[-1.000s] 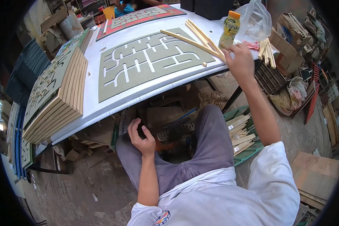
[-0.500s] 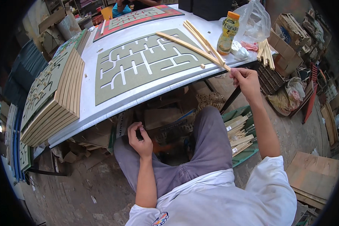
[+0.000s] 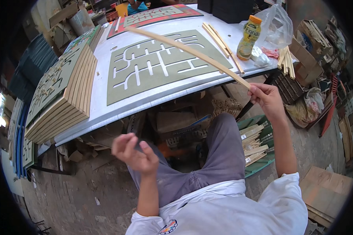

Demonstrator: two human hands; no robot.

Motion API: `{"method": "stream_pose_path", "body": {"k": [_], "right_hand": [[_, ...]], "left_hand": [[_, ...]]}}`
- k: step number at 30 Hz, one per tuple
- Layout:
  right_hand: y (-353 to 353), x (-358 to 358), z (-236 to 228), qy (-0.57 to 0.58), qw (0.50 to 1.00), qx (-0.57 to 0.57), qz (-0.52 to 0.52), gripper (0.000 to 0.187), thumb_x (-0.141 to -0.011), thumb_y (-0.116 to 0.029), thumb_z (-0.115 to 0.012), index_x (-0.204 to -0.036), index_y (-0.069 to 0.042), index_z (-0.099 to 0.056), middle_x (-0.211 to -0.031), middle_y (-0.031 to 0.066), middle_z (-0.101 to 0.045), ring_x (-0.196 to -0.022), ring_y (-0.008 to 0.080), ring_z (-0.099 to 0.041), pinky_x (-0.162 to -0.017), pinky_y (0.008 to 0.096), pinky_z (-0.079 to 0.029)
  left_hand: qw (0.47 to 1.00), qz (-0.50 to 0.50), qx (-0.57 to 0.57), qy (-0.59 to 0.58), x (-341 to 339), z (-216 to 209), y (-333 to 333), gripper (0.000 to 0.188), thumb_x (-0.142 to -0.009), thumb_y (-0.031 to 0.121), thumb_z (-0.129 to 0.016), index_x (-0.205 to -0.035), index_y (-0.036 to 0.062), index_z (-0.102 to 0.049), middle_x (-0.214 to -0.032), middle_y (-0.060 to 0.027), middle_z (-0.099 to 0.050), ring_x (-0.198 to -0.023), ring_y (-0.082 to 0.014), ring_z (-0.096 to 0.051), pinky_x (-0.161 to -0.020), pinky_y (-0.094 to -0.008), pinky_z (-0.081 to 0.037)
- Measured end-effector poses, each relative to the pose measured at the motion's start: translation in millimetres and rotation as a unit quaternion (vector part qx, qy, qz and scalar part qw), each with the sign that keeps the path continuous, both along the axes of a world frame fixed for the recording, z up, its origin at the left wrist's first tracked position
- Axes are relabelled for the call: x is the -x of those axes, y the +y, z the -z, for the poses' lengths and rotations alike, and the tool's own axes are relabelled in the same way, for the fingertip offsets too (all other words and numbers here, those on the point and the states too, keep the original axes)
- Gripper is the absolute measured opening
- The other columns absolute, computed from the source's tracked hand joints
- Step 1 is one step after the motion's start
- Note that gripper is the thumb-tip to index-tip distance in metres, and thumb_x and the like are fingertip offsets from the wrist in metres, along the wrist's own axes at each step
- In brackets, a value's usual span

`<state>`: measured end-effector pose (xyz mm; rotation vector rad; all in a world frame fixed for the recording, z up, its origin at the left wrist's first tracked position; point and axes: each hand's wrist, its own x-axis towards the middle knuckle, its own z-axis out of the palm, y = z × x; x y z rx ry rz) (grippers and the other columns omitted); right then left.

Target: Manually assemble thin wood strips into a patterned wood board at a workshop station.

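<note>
Right hand (image 3: pixel 266 98): one, fingers pinched on the near end of a long wooden strip (image 3: pixel 192 51), slanting above a grey-green slotted board (image 3: pixel 155 81) on the table (image 3: pixel 101 92). Left hand (image 3: pixel 136 154): one, empty, half open, raised over my lap. Also logged: loose strips (image 3: pixel 217 40) beside the board; bottle (image 3: pixel 248 41), orange-capped, near them.
</note>
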<state>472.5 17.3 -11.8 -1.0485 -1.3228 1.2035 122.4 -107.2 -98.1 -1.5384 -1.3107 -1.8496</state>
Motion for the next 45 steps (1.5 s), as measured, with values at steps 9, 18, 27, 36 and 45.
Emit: {"method": "stream_pose_path", "body": {"k": [9,18,27,36,45], "right_hand": [[76.4,41.1,-36.2,-0.277,0.922,-0.271,-0.021,0.017,-0.087,-0.013,-0.070,-0.101,-0.005,-0.074,-0.079,0.0042,-0.068,-0.079,0.0123,-0.056,-0.076,0.0282,-0.045],[97.8,47.3,-31.8,-0.411,0.838,-0.351,-0.076,0.017,-0.083,-0.012,-0.073,-0.099,-0.006,-0.075,-0.090,0.0028,-0.066,-0.092,0.0168,-0.055,-0.087,0.0309,-0.045],[113.6,42.9,-38.6,-0.409,0.860,-0.277,-0.132,0.018,-0.082,-0.005,-0.072,-0.099,-0.003,-0.074,-0.087,0.0038,-0.063,-0.086,0.0161,-0.058,-0.087,0.0299,-0.046],[115.7,44.0,-43.1,-0.408,0.846,-0.297,-0.170,0.022,-0.080,0.004,-0.070,-0.099,-0.003,-0.074,-0.086,0.0035,-0.063,-0.082,0.0141,-0.059,-0.079,0.0280,-0.046],[121.0,45.1,-42.8,-0.420,0.852,-0.271,-0.157,0.015,-0.079,0.001,-0.072,-0.093,-0.002,-0.075,-0.082,0.0021,-0.064,-0.077,0.0119,-0.058,-0.072,0.0283,-0.044]], "left_hand": [[0.957,-0.092,0.212,0.175,103.0,-110.9,50.4,0.034,-0.088,0.013,-0.068,-0.121,0.0175,-0.067,-0.122,-0.0058,-0.059,-0.117,-0.0233,-0.050,-0.096,-0.0391,-0.034],[0.950,0.005,0.291,0.116,134.1,-88.4,66.9,0.019,-0.086,-0.001,-0.062,-0.104,0.0018,-0.069,-0.105,-0.0123,-0.065,-0.099,-0.0274,-0.062,-0.085,-0.0366,-0.047],[0.946,0.107,0.305,0.016,140.3,-86.5,56.8,0.016,-0.086,-0.005,-0.062,-0.100,-0.0039,-0.068,-0.097,-0.0087,-0.066,-0.089,-0.0149,-0.063,-0.078,-0.0257,-0.050],[0.951,0.091,0.285,0.077,140.7,-82.9,52.1,0.020,-0.085,-0.011,-0.059,-0.100,-0.0040,-0.070,-0.095,-0.0091,-0.067,-0.085,-0.0146,-0.063,-0.076,-0.0235,-0.049],[0.951,0.069,0.285,0.095,140.5,-82.5,52.7,0.023,-0.083,-0.014,-0.059,-0.100,-0.0033,-0.071,-0.084,-0.0084,-0.064,-0.077,-0.0152,-0.061,-0.074,-0.0236,-0.048]]}}
